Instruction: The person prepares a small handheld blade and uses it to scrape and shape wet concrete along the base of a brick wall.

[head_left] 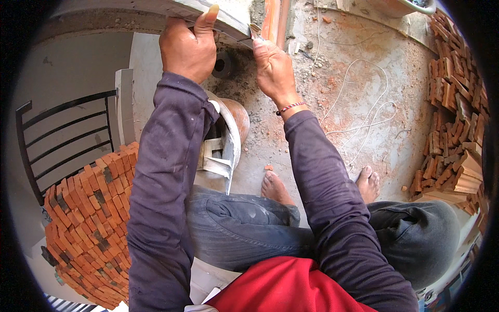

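Note:
Near the top edge, my left hand is closed around a long pale grey board, its thumb over the upper side and its fingers curled beneath. My right hand is at the board's right end, fingers closed on a small flat metal-looking piece that touches or nearly touches the board. Most of that piece is hidden by my fingers, so its kind is unclear. Just beyond my right hand stand orange-brown pipes. Below the board, a dark round opening shows.
A worn orange container with a whitish broken-looking part stands below my left hand. Brick stacks rise at left and right. A black metal railing is at far left. Thin white string loops over the rubble-strewn floor.

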